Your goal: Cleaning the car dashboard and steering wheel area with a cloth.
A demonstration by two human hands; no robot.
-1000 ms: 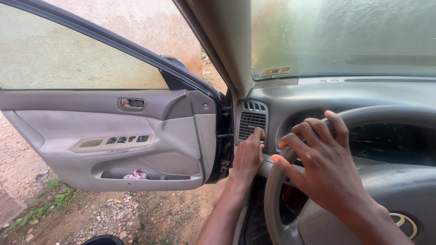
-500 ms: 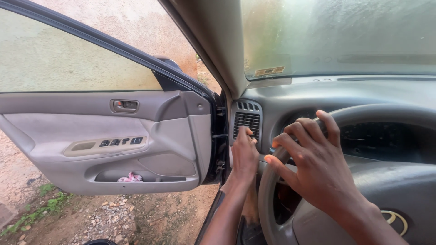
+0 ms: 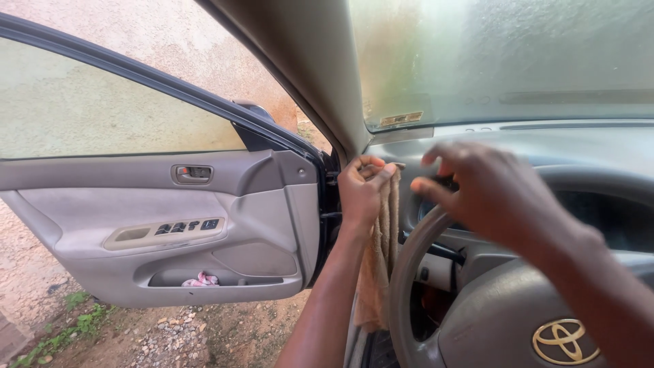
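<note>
I sit in a car's driver seat with the door open. My left hand point(image 3: 364, 187) is raised beside the dashboard's left end and grips the top of a tan cloth point(image 3: 381, 259), which hangs down in front of the side air vent. My right hand point(image 3: 490, 194) is blurred, lifted just above the grey steering wheel point(image 3: 477, 320), fingers spread and holding nothing. The dashboard point(image 3: 545, 146) runs behind both hands.
The open grey door panel point(image 3: 259, 225) stands at left, with window switches point(image 3: 184, 226), an inside handle point(image 3: 194, 174) and a pink rag point(image 3: 201, 279) in its pocket. Gravel and dirt ground point(image 3: 191, 334) lies below. The windscreen point(image 3: 511, 54) is hazy.
My left hand rose from below the vent, now holding up a tan cloth that was not visible before. My right hand came off the steering wheel rim and lifted.
</note>
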